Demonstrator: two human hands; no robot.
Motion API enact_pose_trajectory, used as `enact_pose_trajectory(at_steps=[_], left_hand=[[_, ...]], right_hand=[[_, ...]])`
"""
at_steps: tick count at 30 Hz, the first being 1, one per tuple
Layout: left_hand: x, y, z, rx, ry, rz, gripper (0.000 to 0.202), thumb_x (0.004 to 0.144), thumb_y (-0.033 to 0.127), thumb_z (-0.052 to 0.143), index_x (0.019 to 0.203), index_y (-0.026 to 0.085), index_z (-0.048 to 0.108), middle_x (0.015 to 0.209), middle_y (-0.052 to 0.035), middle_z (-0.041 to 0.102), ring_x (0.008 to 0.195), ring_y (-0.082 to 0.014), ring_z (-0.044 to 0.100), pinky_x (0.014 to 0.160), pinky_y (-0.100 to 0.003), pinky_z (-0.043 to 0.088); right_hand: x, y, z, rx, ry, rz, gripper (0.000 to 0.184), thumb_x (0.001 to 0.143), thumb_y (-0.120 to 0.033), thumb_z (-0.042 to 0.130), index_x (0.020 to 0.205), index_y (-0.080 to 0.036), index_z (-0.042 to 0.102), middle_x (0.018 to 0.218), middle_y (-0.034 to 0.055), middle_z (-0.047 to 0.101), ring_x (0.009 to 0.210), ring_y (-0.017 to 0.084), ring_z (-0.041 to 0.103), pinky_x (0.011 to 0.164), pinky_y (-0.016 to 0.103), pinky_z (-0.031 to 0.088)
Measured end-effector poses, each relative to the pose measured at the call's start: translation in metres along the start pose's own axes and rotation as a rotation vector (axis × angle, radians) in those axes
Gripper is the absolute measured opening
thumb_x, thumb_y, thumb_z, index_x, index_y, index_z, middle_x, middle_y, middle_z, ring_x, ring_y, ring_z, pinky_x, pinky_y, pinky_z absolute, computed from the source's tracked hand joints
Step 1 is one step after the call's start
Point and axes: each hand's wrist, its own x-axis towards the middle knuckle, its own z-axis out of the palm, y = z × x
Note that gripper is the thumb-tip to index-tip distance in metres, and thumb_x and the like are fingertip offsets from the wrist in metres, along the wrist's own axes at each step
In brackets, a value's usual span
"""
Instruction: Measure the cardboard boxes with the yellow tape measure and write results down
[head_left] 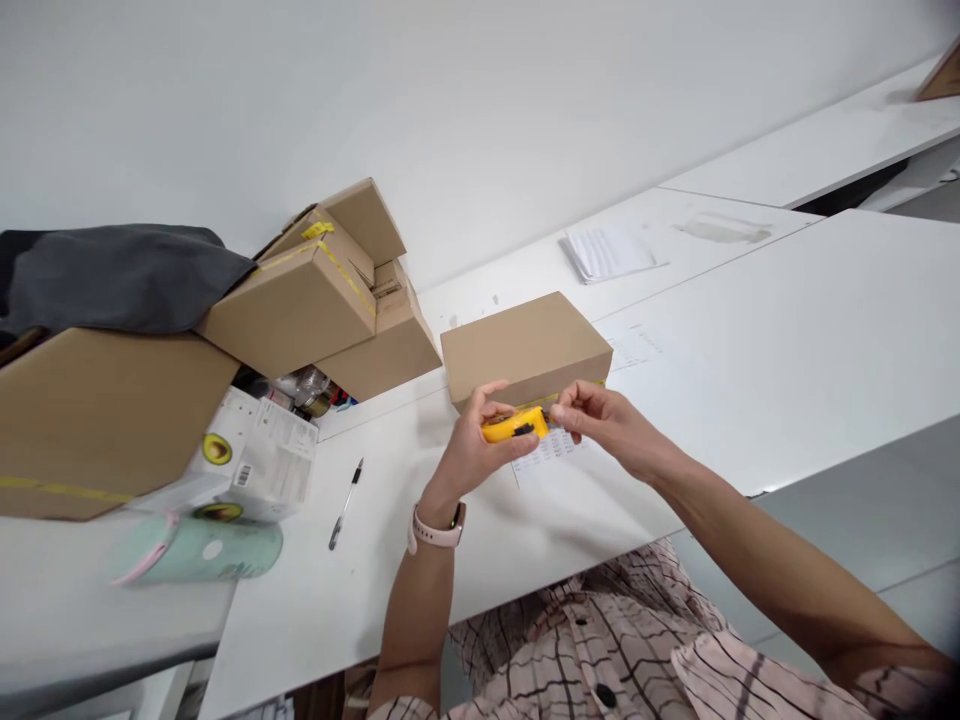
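Note:
My left hand (pixel 484 445) is wrapped round a yellow tape measure (pixel 510 427) with a black part on its side, the thumb lying along it. At its right end, my right hand (pixel 600 420) is closed in a pinch; the small part between those fingertips is mostly hidden. Both hands are just in front of a closed brown cardboard box (pixel 529 345), which has yellow tape low on its near side. Beneath the hands, a printed sheet (pixel 551 450) lies on the white table (pixel 750 380).
Several cardboard boxes (pixel 292 310) are stacked at the left, with a dark cloth (pixel 127 275) over them. A white carton with avocado pictures (pixel 259 450), a mint-green bottle (pixel 217 548) and a pen (pixel 346 505) are nearer. Papers (pixel 611 252) lie by the wall.

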Motion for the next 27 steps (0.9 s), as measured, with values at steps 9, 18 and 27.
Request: enact_pose_trajectory(at_steps=[9,18,27], left_hand=[[0.05,-0.012,-0.112,0.17,0.592,-0.087,0.063,0.077,0.04,0.081,0.129,0.019,0.052,0.111,-0.0081,0.068,0.09,-0.0181,0.067,0.071,-0.027,0.048],[0.064,-0.034,-0.137,0.192,0.662,-0.19,0.058,0.076,0.047,0.08,0.119,0.018,0.056,0.109,-0.0095,0.069,0.085,-0.0172,0.065,0.064,-0.024,0.041],[0.077,-0.024,-0.125,0.199,0.605,-0.178,0.051,0.075,0.05,0.081,0.111,0.018,0.063,0.106,-0.0094,0.071,0.085,-0.0178,0.065,0.062,-0.024,0.04]], right_hand=[[0.11,-0.01,-0.104,-0.052,0.278,-0.074,0.048,0.068,-0.057,0.086,0.066,-0.019,0.057,0.069,0.0005,0.056,0.067,0.012,0.05,0.062,0.029,0.043],[0.147,0.023,-0.108,-0.319,0.36,0.078,0.028,0.083,-0.038,0.073,0.069,-0.019,0.058,0.075,0.0005,0.06,0.071,0.013,0.053,0.068,0.029,0.044],[0.143,0.03,-0.095,-0.462,0.389,0.096,0.032,0.082,-0.051,0.068,0.08,-0.019,0.066,0.088,0.0052,0.07,0.08,0.019,0.061,0.067,0.031,0.043]])
